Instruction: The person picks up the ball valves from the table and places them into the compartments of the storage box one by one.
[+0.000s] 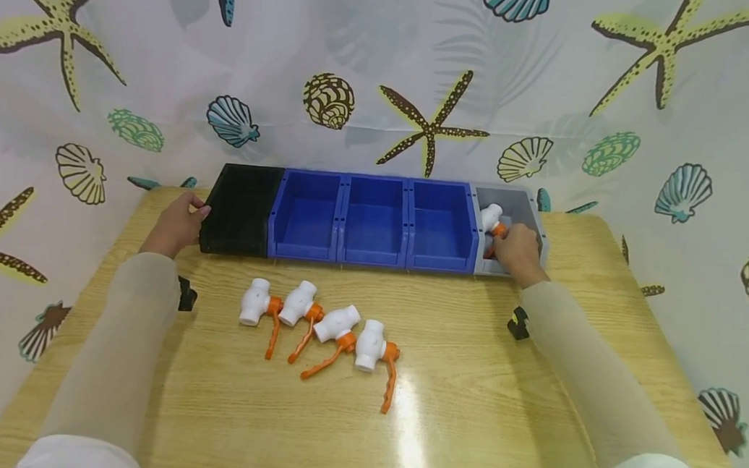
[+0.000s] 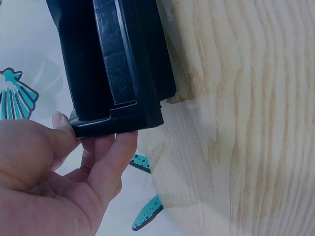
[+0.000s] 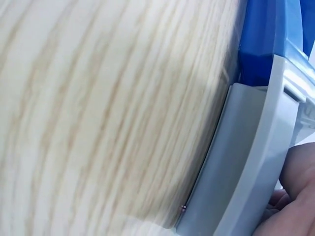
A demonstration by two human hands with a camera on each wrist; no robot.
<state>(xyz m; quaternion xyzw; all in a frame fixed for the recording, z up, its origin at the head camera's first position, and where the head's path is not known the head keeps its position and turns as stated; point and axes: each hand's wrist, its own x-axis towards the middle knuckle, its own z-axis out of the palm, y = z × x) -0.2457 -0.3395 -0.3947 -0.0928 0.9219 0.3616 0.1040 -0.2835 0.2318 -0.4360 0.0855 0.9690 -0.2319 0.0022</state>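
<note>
My right hand reaches into the grey bin at the right end of the row. Its fingers hold a white ball valve by its orange handle, which they partly cover. In the right wrist view the bin's front wall stands before the hand, and the valve is hidden. At the other end, my left hand grips the side wall of the black bin. The left wrist view shows the thumb at the rim and fingers against the outside of the black wall.
Several white ball valves with orange handles lie in a slanting row on the wooden table. Between the black and grey bins stand three blue bins. Behind them hangs a cloth printed with shells and starfish.
</note>
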